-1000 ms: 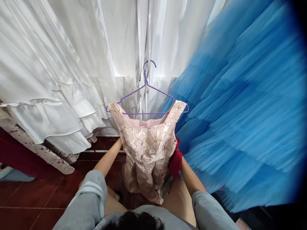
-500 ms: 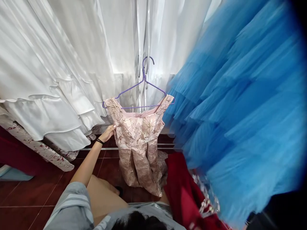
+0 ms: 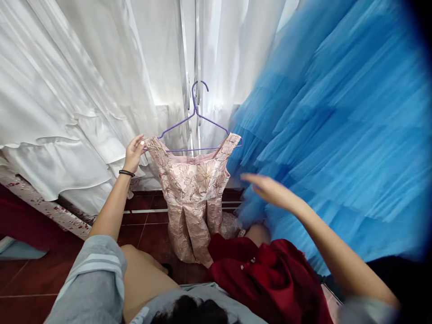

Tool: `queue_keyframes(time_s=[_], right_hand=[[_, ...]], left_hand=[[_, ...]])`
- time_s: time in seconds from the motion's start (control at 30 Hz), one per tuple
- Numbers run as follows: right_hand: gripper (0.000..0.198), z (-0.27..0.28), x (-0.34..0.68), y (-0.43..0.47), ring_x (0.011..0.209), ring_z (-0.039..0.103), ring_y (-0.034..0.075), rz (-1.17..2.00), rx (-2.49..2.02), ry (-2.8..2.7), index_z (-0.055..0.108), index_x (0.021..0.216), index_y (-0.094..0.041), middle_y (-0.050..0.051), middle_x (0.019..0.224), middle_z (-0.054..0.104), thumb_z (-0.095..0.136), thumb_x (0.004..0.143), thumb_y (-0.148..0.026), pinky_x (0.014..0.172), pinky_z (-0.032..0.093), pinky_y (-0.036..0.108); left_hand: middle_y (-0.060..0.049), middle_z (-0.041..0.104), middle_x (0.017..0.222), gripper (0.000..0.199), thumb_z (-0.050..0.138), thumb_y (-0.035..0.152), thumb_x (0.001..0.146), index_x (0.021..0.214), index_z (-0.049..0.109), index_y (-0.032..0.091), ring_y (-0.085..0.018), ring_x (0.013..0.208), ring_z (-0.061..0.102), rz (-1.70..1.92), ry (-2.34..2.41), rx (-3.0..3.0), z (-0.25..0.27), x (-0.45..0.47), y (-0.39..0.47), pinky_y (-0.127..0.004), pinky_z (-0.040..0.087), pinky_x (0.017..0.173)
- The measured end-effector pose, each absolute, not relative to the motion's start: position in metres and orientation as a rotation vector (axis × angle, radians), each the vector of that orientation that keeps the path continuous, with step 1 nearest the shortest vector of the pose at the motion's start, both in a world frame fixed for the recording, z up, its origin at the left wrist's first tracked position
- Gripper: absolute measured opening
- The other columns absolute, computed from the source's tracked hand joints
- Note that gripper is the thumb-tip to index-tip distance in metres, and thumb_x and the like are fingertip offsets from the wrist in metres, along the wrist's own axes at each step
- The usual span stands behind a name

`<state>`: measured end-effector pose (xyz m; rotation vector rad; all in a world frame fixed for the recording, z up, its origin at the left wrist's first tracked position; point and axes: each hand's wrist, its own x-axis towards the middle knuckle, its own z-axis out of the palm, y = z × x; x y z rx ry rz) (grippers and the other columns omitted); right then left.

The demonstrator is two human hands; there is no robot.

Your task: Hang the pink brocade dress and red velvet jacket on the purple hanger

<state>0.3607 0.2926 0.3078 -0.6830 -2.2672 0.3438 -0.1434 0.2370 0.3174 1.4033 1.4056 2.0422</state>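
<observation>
One dark-red cloth lies nearest, then the right hand hovers, fingers out and empty, and the shiny pink-gold flowered dress, likely light and soft, is on a purple wire hanger whose left corner, a good hold, the left hand pinches.

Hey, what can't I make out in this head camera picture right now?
All in the head view:
Right hand: detail lost to blur.
Pink brocade dress: lower skirt partly hidden behind the dark red garment.
Blue tulle garment: top cut off by upper edge.
Left hand: too small to tell whether it grips purple hanger or dress.
</observation>
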Motion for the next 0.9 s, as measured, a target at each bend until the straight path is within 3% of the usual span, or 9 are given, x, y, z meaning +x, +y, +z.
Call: queue_keyframes(time_s=[0.1,0.2,0.33,0.63,0.7,0.8,0.83,0.9], right_hand=[[0.053,0.343,0.315,0.361,0.13,0.051,0.03,0.177,-0.667,-2.177,0.055,0.138,-0.017,0.014,0.138,0.058,0.058,0.087,-0.028,0.115,0.034,0.053],[0.051,0.352,0.285,0.423,0.119,0.059,0.031,0.373,-0.679,-2.079,0.063,0.13,-0.013,0.014,0.128,0.066,0.059,0.085,-0.038,0.105,0.044,0.05],[0.055,0.33,0.293,0.449,0.085,0.067,0.023,0.821,-0.658,-1.878,0.074,0.107,-0.012,0.009,0.093,0.075,0.064,0.078,-0.057,0.076,0.057,0.038],[0.058,0.256,0.299,0.427,0.077,0.065,0.018,1.136,-0.742,-1.313,0.074,0.105,-0.018,0.008,0.095,0.075,0.076,0.061,-0.055,0.067,0.054,0.031],[0.055,0.219,0.29,0.409,0.082,0.065,0.019,1.153,-0.83,-1.272,0.072,0.106,-0.018,0.01,0.1,0.074,0.072,0.063,-0.053,0.071,0.054,0.031],[0.043,0.146,0.276,0.354,0.099,0.062,0.02,1.182,-1.046,-1.429,0.069,0.106,-0.019,0.009,0.112,0.071,0.063,0.072,-0.045,0.083,0.052,0.031],[0.034,0.12,0.272,0.331,0.1,0.062,0.022,1.23,-1.102,-1.495,0.07,0.097,-0.018,0.009,0.105,0.072,0.065,0.071,-0.039,0.084,0.051,0.031],[0.016,0.072,0.269,0.284,0.083,0.063,0.023,1.329,-1.219,-1.594,0.067,0.071,-0.016,0.007,0.076,0.07,0.07,0.069,-0.032,0.075,0.051,0.032]], left_hand=[[-0.007,0.07,0.088,0.05,0.075,0.056,0.068,0.092,0.07,0.013,-0.016,0.079,0.062,1.9,1.57,1.57,0.337,-0.135,0.245,-0.023,0.051,0.067],[-0.002,0.064,0.071,0.051,0.076,0.06,0.064,0.08,0.067,0.013,-0.014,0.066,0.058,1.837,1.591,1.518,0.344,-0.13,0.242,-0.023,0.051,0.058],[-0.002,0.064,0.07,0.057,0.078,0.065,0.058,0.079,0.065,0.013,-0.015,0.064,0.061,1.826,1.583,1.358,0.339,-0.135,0.226,-0.026,0.055,0.054],[-0.002,0.063,0.073,0.038,0.072,0.049,0.072,0.088,0.062,0.015,-0.01,0.057,0.057,1.993,1.533,0.853,0.262,-0.135,0.204,-0.019,0.049,0.046],[-0.003,0.065,0.078,0.03,0.069,0.044,0.076,0.088,0.062,0.017,-0.012,0.063,0.057,1.956,1.552,0.814,0.228,-0.113,0.198,-0.02,0.049,0.049],[-0.006,0.069,0.09,0.019,0.072,0.033,0.073,0.085,0.066,0.019,-0.019,0.082,0.063,1.793,1.563,0.819,0.165,-0.058,0.182,-0.029,0.055,0.067],[-0.007,0.07,0.087,0.016,0.075,0.028,0.068,0.078,0.067,0.018,-0.022,0.085,0.064,1.709,1.568,0.809,0.141,-0.036,0.174,-0.033,0.055,0.073],[-0.007,0.069,0.081,0.012,0.076,0.023,0.063,0.067,0.066,0.019,-0.027,0.095,0.064,1.586,1.61,0.743,0.095,0.007,0.153,-0.038,0.052,0.085]])
